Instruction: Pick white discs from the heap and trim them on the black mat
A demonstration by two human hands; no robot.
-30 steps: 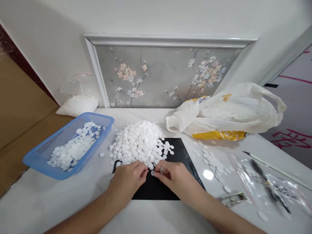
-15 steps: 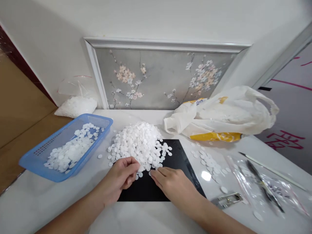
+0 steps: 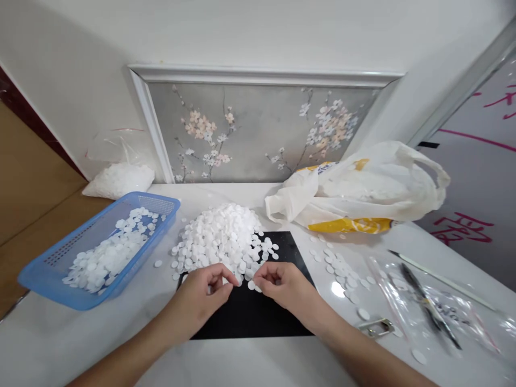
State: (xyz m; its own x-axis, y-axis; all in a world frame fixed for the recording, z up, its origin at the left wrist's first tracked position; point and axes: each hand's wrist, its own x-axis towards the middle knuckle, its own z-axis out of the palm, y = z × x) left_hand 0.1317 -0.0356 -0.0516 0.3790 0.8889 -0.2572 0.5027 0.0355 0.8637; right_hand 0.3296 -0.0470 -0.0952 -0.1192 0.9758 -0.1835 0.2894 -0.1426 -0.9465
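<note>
A large heap of small white discs (image 3: 223, 234) lies partly on a black mat (image 3: 250, 314) and partly on the white table. At the heap's front edge, my left hand (image 3: 207, 293) has its thumb and index finger pinched together; whatever is between the tips is too small to make out. My right hand (image 3: 280, 282), just to the right, also pinches at the near edge of the heap, beside a few loose discs. Its fingertips hide anything they hold. A narrow gap separates the two hands.
A blue basket (image 3: 70, 250) with more discs stands at the left, before a clear bag of white pieces (image 3: 121, 180). A white and yellow plastic bag (image 3: 363, 196) lies back right. Scattered discs, nail clippers (image 3: 377, 328), tweezers (image 3: 429, 306) and plastic pouches lie at the right.
The left thumb and index finger now meet in an extended pinch. My right hand has lifted from a flatter pose into a pinch. The whole view has shifted slightly.
</note>
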